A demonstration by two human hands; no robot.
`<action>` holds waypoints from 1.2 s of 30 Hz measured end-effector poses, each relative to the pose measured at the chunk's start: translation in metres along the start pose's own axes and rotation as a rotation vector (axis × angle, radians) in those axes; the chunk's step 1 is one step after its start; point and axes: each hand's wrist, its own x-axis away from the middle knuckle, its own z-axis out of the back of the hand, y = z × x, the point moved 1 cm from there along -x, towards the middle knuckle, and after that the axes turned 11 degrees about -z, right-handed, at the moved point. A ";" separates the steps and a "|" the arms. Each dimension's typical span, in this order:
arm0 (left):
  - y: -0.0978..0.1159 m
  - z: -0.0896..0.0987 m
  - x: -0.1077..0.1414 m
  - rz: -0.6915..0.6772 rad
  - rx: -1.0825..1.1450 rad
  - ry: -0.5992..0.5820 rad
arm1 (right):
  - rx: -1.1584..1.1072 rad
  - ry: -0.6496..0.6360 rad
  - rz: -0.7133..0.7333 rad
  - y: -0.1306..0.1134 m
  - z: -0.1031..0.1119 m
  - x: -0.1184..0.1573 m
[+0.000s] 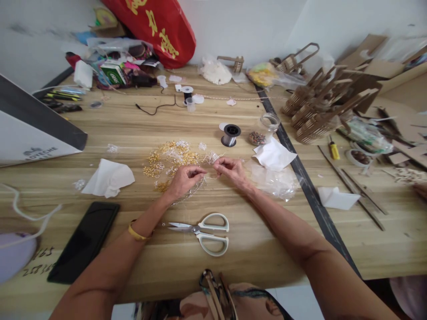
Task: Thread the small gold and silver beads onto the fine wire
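Over the middle of the wooden table [150,249], my left hand [187,178] pinches the end of a silvery beaded strand [190,194] that trails down below it. Close on its right, my right hand [231,170] has thumb and forefinger pressed together at a thin strand running between both hands; its exact end is too small to tell. Gold and silver rings [173,155] lie in loose heaps just behind my left hand. A small pile of thin silvery pieces [212,157] sits behind the fingertips. White-handled scissors [203,231] rest nearer to me, blades pointing left and slightly apart.
A wire spool [231,135] and a tipped jar with beads [268,123] stand behind my right hand. Clear plastic bags [276,181] lie right. A black phone [85,240] and white tissue [109,178] are left. Small wooden baskets [313,111] crowd the back right.
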 end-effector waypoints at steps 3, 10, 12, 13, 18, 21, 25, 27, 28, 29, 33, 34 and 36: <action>0.002 0.000 0.001 -0.029 -0.053 -0.036 | -0.002 -0.004 -0.009 -0.001 0.001 0.001; 0.004 -0.001 0.002 -0.009 -0.029 -0.067 | -0.014 0.006 -0.020 -0.002 0.002 0.001; 0.004 -0.001 0.001 0.003 -0.025 -0.064 | -0.012 0.003 -0.022 -0.001 0.002 0.000; 0.004 -0.001 0.001 0.011 -0.027 -0.061 | -0.013 -0.001 -0.021 0.000 0.002 0.000; 0.006 0.001 0.000 0.023 -0.044 -0.043 | -0.028 -0.006 -0.018 0.003 0.003 -0.001; 0.005 0.002 -0.001 0.011 -0.033 -0.039 | -0.036 0.004 -0.029 0.005 0.004 -0.002; 0.002 0.006 -0.001 -0.043 -0.111 -0.052 | -0.037 0.031 -0.036 0.007 0.007 -0.004; 0.001 0.008 -0.002 -0.073 -0.185 -0.072 | -0.050 0.040 -0.037 0.009 0.009 -0.005; 0.001 0.009 -0.002 -0.090 -0.221 -0.082 | -0.065 0.043 -0.041 0.010 0.011 -0.005; 0.001 0.011 -0.002 -0.108 -0.254 -0.091 | -0.083 0.046 -0.048 0.011 0.012 -0.006; -0.002 0.014 -0.002 -0.148 -0.337 -0.127 | -0.170 0.075 -0.062 0.016 0.017 -0.011; -0.003 0.015 -0.002 -0.153 -0.353 -0.135 | -0.186 0.080 -0.062 0.017 0.018 -0.012; -0.004 0.014 -0.001 -0.163 -0.396 -0.150 | -0.205 0.080 -0.062 0.019 0.020 -0.013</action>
